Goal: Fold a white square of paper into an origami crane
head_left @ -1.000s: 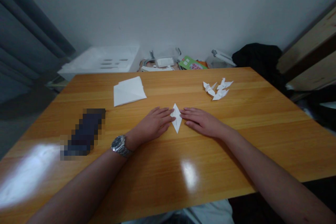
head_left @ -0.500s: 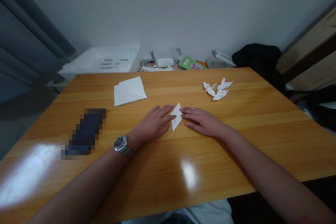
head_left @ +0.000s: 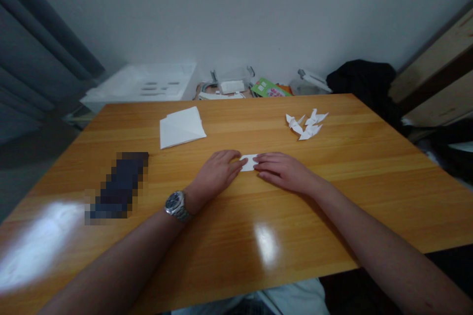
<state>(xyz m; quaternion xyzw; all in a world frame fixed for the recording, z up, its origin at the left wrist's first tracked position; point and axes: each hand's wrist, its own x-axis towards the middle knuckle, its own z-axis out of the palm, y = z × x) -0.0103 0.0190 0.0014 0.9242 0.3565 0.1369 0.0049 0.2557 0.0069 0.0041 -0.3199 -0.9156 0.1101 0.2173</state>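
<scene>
A small piece of folded white paper (head_left: 249, 163) lies between my two hands near the middle of the wooden table (head_left: 225, 226). My left hand (head_left: 219, 173), with a metal watch (head_left: 177, 205) on its wrist, holds the left end of the paper between bent fingers and thumb. At the other end, the fingers of my right hand (head_left: 283, 170) grip the paper, covering its right edge. Toward the back right sit several white origami birds (head_left: 306, 124). A stack of white paper sheets (head_left: 182, 127) rests at the back left.
A dark, pixelated object (head_left: 121, 184) lies on the table at left. Beyond the far edge are a white tray-like piece (head_left: 140, 83), a green booklet (head_left: 271, 88), clear plastic boxes (head_left: 310, 82) and a black cloth-like heap (head_left: 364, 81).
The paper was an upright diamond shape and now shows as a low, wide strip, turned or folded over. My left hand's fingers have curled in around its left end.
</scene>
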